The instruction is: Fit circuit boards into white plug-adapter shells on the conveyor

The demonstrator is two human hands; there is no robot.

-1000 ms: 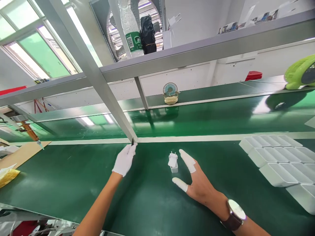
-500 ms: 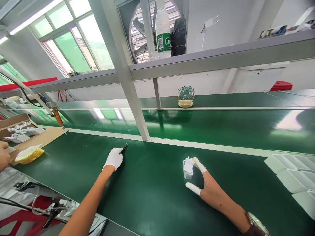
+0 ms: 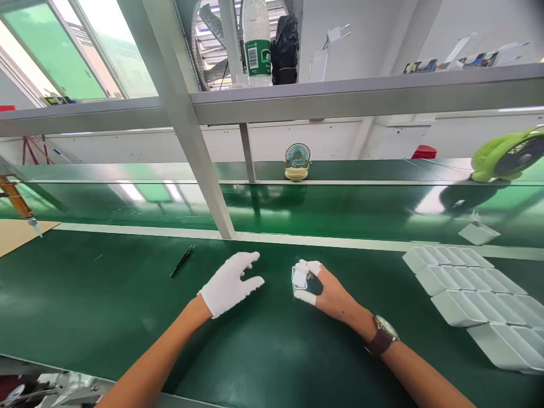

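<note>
My left hand (image 3: 233,283), in a white glove, hovers over the green work surface (image 3: 238,357) with thumb and fingers apart and nothing between them. To its left, black tweezers (image 3: 182,261) lie on the surface. My right hand (image 3: 329,289) wears white finger covers and a wristwatch. Its thumb and forefinger close around a small white box (image 3: 300,277) with a white piece inside. The thumb is at the near side of the box, the forefinger at the far side.
White compartment trays (image 3: 463,294) stand in overlapping rows at the right. A metal post (image 3: 204,164) rises behind the surface's back edge. At the far left hangs an amber syringe (image 3: 17,198) over cardboard (image 3: 21,232). A small fan (image 3: 297,161) stands farther back.
My left hand has let go of the tweezers and moved right, opening toward the box. My right thumb and forefinger have closed on the box. The view has turned right.
</note>
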